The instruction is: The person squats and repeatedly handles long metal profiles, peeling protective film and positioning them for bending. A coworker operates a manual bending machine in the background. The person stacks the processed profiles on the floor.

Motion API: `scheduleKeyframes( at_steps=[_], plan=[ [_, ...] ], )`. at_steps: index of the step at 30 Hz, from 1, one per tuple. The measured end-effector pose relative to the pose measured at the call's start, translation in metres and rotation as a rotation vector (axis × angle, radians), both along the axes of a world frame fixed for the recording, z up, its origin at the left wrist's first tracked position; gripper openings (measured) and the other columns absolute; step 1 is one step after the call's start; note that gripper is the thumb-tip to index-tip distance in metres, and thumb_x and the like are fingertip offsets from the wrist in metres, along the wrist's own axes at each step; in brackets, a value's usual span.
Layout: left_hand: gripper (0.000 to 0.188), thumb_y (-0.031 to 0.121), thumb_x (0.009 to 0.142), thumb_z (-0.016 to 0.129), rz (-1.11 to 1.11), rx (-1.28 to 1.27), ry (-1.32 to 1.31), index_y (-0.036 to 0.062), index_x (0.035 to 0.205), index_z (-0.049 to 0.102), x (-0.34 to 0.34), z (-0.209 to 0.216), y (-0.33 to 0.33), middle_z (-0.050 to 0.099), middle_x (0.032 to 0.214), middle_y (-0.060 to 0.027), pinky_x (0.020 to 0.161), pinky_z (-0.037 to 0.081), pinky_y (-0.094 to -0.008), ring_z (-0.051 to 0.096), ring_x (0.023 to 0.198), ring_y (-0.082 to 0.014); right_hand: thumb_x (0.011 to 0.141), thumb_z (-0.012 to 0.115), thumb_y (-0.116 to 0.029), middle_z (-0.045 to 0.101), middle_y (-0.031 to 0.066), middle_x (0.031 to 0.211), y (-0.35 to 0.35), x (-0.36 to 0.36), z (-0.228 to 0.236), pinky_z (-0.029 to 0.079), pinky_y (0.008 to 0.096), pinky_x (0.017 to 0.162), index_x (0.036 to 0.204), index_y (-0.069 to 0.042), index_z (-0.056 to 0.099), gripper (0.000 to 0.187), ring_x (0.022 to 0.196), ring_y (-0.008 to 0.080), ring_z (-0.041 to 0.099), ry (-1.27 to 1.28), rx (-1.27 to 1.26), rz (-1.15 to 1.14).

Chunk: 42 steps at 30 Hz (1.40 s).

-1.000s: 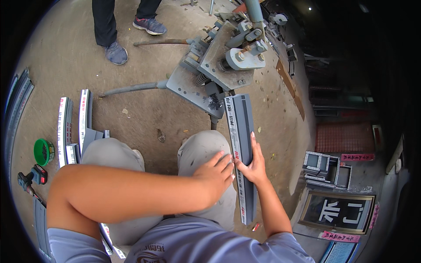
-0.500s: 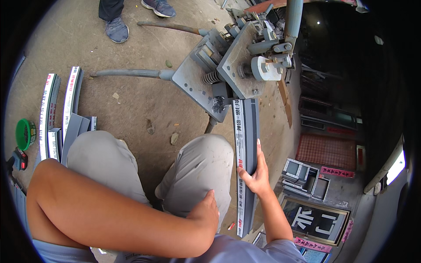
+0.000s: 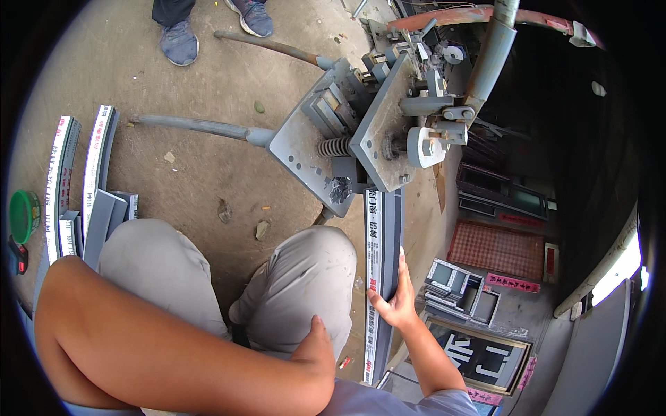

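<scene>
My right hand (image 3: 397, 303) is closed around a long grey metal profile (image 3: 390, 236) with printed white film along one face. The profile's far end meets the lower corner of a grey hand punch press (image 3: 378, 128); the exact contact there is hidden. The press has two thick plates, a coil spring (image 3: 334, 148) and a long lever handle (image 3: 491, 62) rising to the upper right. My left hand (image 3: 318, 349) lies on my right thigh, holding nothing visible. Its thumb side shows, and the other fingers are mostly hidden.
More film-covered profiles (image 3: 94, 156) stand to the left, beside a green tub (image 3: 25, 216). Pipe legs (image 3: 201, 125) of the press stretch across the concrete floor. Another person's shoes (image 3: 179, 43) are at the far left. Small frames (image 3: 458, 284) and a sign panel (image 3: 479, 353) stand at right.
The whole view has shifted, so the press and profile sit lower in it. The lever handle leans further right. My right hand keeps its hold on the profile; my left stays on my thigh.
</scene>
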<state>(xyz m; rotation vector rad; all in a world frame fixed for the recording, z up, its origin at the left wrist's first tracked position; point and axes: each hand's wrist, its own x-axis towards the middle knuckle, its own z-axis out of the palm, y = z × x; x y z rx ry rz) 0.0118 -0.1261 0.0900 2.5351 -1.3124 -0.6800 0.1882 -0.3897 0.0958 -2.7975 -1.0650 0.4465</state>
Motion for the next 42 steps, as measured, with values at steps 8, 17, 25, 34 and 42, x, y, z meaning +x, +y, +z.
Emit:
scheduleKeyframes(
  at_steps=[8, 17, 25, 34, 42],
  plan=[
    [0.091, 0.030, 0.091, 0.075, -0.003, -0.035, -0.025, 0.0029, 0.166, 0.032, 0.010, 0.012, 0.015, 0.038, 0.169, -0.0214, 0.129, 0.023, -0.0537, 0.034, 0.157, -0.0411, 0.077, 0.083, -0.018, 0.050, 0.0292, 0.149, -0.004, 0.003, -0.004, 0.051, 0.0447, 0.107, 0.169, -0.002, 0.014, 0.116, 0.129, 0.0409, 0.062, 0.064, 0.032, -0.011],
    [0.088, 0.032, 0.091, 0.074, -0.014, -0.059, 0.040, 0.0003, 0.164, 0.036, 0.000, 0.021, 0.011, 0.038, 0.169, -0.0214, 0.128, 0.024, -0.0540, 0.035, 0.156, -0.0407, 0.080, 0.082, -0.023, 0.044, 0.0309, 0.157, -0.006, 0.006, 0.004, 0.046, 0.0470, 0.114, 0.169, -0.001, 0.013, 0.115, 0.140, 0.0421, 0.055, 0.106, -0.018, -0.081],
    [0.089, 0.033, 0.090, 0.077, -0.057, -0.149, 0.072, 0.0030, 0.164, 0.037, -0.013, 0.009, -0.012, 0.037, 0.170, -0.0192, 0.129, 0.021, -0.0541, 0.028, 0.159, -0.0420, 0.082, 0.082, -0.026, 0.035, 0.0287, 0.166, -0.005, 0.003, 0.002, 0.036, 0.0472, 0.122, 0.168, 0.001, 0.016, 0.112, 0.152, 0.0420, 0.042, 0.105, -0.004, -0.129],
    [0.064, 0.027, 0.098, 0.064, -0.031, -0.260, -0.094, 0.0032, 0.156, 0.051, -0.007, -0.006, -0.017, 0.039, 0.168, -0.0185, 0.131, 0.016, -0.0546, 0.027, 0.160, -0.0383, 0.084, 0.081, -0.025, 0.033, 0.0278, 0.168, 0.000, 0.003, -0.002, 0.032, 0.0464, 0.126, 0.168, 0.001, 0.020, 0.107, 0.157, 0.0407, 0.035, 0.133, 0.046, -0.162],
    [0.074, 0.045, 0.098, 0.068, 0.167, -0.427, -0.198, 0.0061, 0.158, 0.048, 0.003, -0.036, -0.032, 0.044, 0.163, -0.0222, 0.132, 0.014, -0.0567, 0.030, 0.158, -0.0393, 0.084, 0.078, -0.029, 0.027, 0.0284, 0.171, 0.007, 0.000, 0.001, 0.026, 0.0457, 0.128, 0.169, 0.003, 0.015, 0.110, 0.160, 0.0371, 0.028, 0.140, 0.058, -0.141]
  ],
)
